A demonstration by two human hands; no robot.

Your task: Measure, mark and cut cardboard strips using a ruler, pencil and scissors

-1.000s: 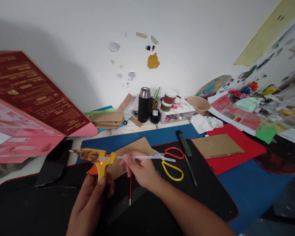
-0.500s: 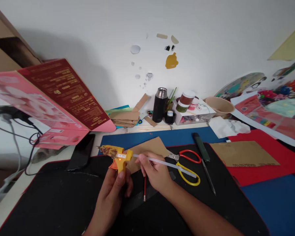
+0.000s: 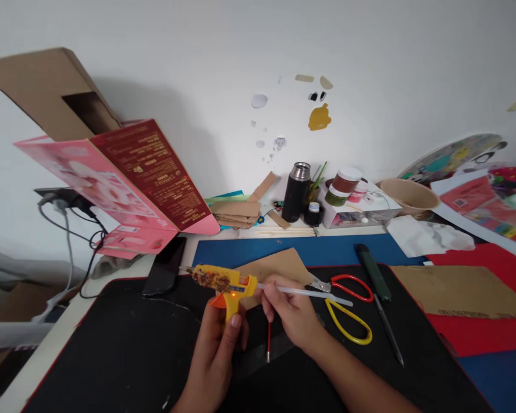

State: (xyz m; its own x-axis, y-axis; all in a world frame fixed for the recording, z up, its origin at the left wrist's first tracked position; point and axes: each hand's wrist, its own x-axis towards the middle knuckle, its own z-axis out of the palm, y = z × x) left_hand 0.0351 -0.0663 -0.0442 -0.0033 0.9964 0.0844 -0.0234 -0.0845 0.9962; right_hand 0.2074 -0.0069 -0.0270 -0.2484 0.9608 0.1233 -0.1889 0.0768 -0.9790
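Note:
My left hand (image 3: 219, 347) is wrapped round the handle of a yellow hot glue gun (image 3: 217, 279), whose nozzle points left and whose small orange light is lit. Brown residue coats its barrel. A long translucent glue stick (image 3: 309, 292) enters the back of the gun. My right hand (image 3: 290, 310) pinches the stick close behind the gun. Below the right hand lies a thin red-handled tool (image 3: 269, 343), partly hidden by the fingers. Scissors (image 3: 351, 287) with one red and one yellow handle lie to the right of that hand, their blades partly over a piece of cardboard (image 3: 279, 267).
A dark green utility knife (image 3: 373, 272) and a pointed grey tool (image 3: 389, 332) lie on the black mat (image 3: 124, 344). A black flask (image 3: 296, 194) and paint jars (image 3: 344, 183) stand at the back. A pink box (image 3: 107, 183), cables and a phone (image 3: 165, 265) are at left.
The view has swung left, so everything appears further right. Both hands keep their hold on the glue gun and glue stick; the gun sits a little more level.

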